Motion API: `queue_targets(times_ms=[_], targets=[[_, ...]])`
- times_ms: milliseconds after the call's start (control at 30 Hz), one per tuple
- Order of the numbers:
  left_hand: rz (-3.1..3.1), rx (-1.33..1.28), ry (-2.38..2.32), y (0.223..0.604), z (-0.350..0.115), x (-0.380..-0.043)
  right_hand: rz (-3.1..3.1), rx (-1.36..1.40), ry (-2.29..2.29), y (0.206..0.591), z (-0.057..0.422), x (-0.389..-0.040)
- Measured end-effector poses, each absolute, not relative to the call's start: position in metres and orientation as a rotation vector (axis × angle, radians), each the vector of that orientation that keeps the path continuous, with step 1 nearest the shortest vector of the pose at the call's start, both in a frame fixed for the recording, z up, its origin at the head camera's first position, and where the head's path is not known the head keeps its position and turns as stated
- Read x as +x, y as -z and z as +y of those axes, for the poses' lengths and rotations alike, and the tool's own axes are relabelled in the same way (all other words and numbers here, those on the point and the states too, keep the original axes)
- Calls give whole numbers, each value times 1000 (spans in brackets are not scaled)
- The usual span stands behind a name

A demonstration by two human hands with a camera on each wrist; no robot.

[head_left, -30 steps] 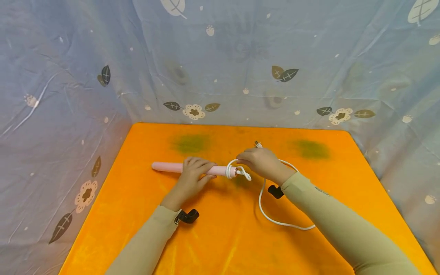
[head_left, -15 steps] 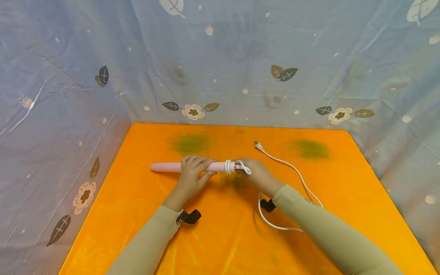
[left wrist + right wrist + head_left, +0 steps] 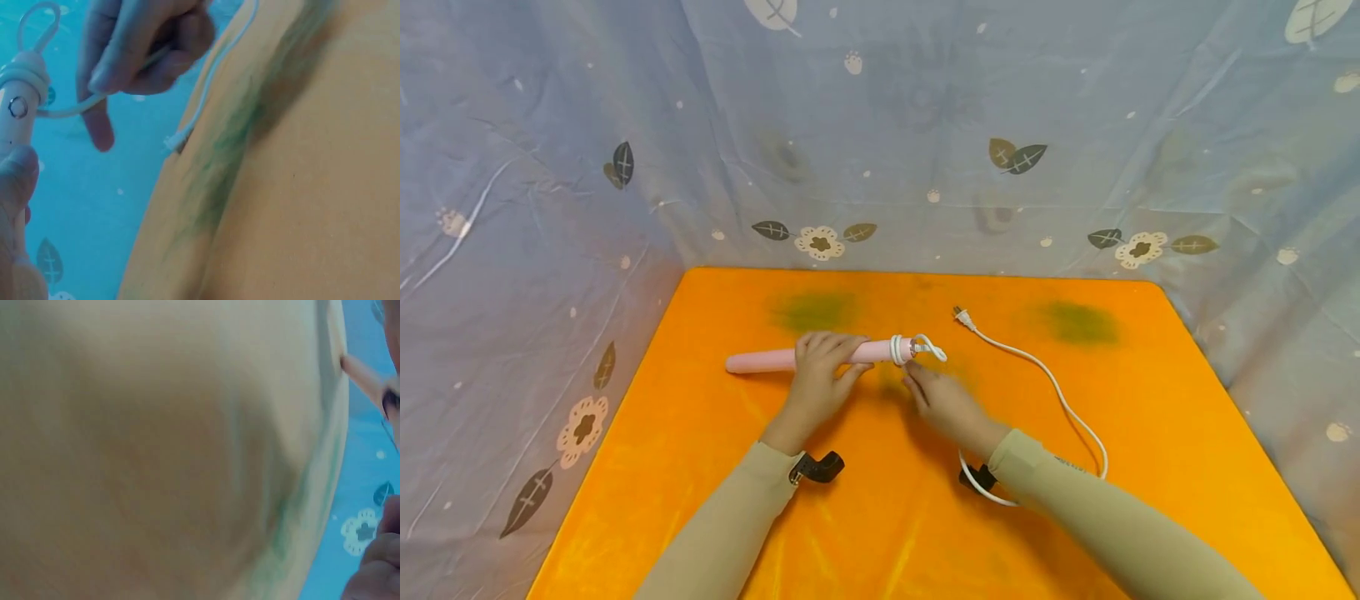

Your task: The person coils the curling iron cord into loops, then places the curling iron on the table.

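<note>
My left hand grips a pink hair styling iron around its middle, the far end pointing left. A white cord is wound in loops about the handle's right end, with a small bend of it sticking out past the tip. In the left wrist view, my right hand pinches the cord just beside those coils, below the round button. At the right edge of the right wrist view, part of the iron and some curled fingers show.
The cord's loose length curves across the orange table cover, ending in a two-prong plug toward the back. Patterned blue-grey curtains enclose the table's back and sides. A black wrist mount juts from the left sleeve.
My right hand has come from behind the iron, around its right end, to the near side, winding the cord. The iron's right end has risen slightly; the left hand keeps its grip.
</note>
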State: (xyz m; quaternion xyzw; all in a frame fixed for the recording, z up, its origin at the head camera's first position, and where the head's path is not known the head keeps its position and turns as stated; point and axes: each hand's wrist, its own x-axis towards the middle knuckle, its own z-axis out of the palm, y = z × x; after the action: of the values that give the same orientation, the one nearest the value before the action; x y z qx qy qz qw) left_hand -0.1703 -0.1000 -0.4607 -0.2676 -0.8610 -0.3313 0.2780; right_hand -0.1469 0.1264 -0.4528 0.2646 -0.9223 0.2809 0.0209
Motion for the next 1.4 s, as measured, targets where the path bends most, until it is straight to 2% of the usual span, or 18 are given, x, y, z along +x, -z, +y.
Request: queue_targets(times_ms=[167,433,600,933,1133,1267,1400], targets=[[-2312,-654,877,460,-99,-173,-2880,911,-790,457,123,-132],[-2356,-634,839,460,-99,-173,-2678,1127,-461,442,123,-114],[-2380,-592,849,458,-98,-175,-2611,1140,-452,443,127,-123],[-2349,-519,896,454,-98,-178,-2177,1089,-268,471,151,-161],[-2422,-539,840,457,-97,-177,-2321,1156,-160,454,140,-140],[-2445,-574,795,462,-96,-176,-2645,1215,-421,425,127,-113],[-2437,-596,762,467,-96,-178,-3004,1204,-1180,394,123,-97]])
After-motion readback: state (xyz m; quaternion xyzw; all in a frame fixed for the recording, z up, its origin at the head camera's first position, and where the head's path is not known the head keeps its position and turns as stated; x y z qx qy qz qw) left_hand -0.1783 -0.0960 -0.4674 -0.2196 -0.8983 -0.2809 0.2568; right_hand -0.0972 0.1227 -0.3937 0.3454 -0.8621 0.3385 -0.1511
